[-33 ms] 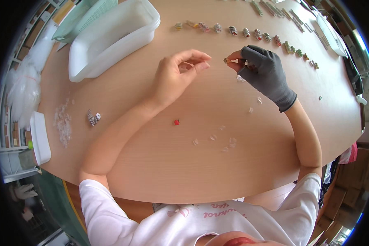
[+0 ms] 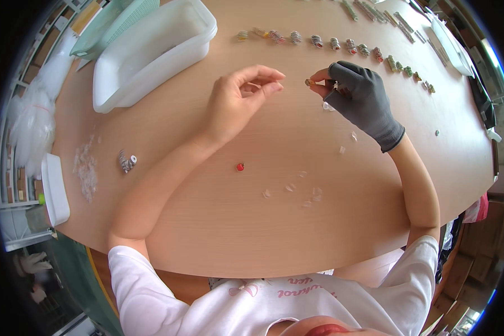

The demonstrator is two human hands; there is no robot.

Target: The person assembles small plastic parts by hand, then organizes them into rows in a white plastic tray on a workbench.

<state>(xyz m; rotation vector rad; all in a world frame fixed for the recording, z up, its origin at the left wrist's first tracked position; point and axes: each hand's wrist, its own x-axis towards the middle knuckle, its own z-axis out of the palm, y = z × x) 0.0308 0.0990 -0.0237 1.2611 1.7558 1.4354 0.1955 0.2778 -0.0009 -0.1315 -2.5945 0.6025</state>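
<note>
My bare left hand (image 2: 238, 101) is raised over the middle of the table, thumb and forefinger drawn into a loose pinch. Whatever may lie between those fingertips is too small to make out. Facing it, my right hand (image 2: 364, 98) wears a grey glove that leaves the thumb and forefinger tips bare. Those tips pinch a small gold-brown piece (image 2: 308, 82), and the two hands are apart. Another tiny bit shows by the gloved fingers, unclear in kind. A small round red piece (image 2: 240, 167) lies on the table below my left hand.
Little stacks of small pieces (image 2: 317, 41) form a curved row at the back. A white tub (image 2: 151, 61) stands back left, near a clear scrap pile (image 2: 87, 168) and a short striped stack (image 2: 127, 161). Clear scraps (image 2: 290, 187) dot the near table. A white tray (image 2: 451, 47) is far right.
My left hand has shifted very slightly left, its fingertips a little farther from the right hand. The right hand stays put with its small piece.
</note>
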